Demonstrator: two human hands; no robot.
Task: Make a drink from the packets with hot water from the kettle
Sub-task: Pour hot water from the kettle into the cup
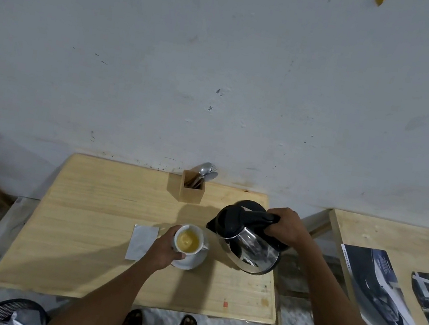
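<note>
A white cup [188, 239] holding yellowish liquid stands on a white saucer [191, 262] on the wooden table [90, 227]. My left hand [164, 250] wraps the cup's left side. My right hand [286, 227] grips the black handle of the steel kettle [250, 238], which hangs tilted just right of the cup with its spout pointing toward the rim. No stream of water shows. A pale packet [141, 241] lies flat on the table left of the cup.
A wooden holder [192, 190] with spoons and a fork stands at the table's back edge by the wall. A second table with printed photos [380, 295] is at the right. A black bin [12, 311] sits on the floor at lower left.
</note>
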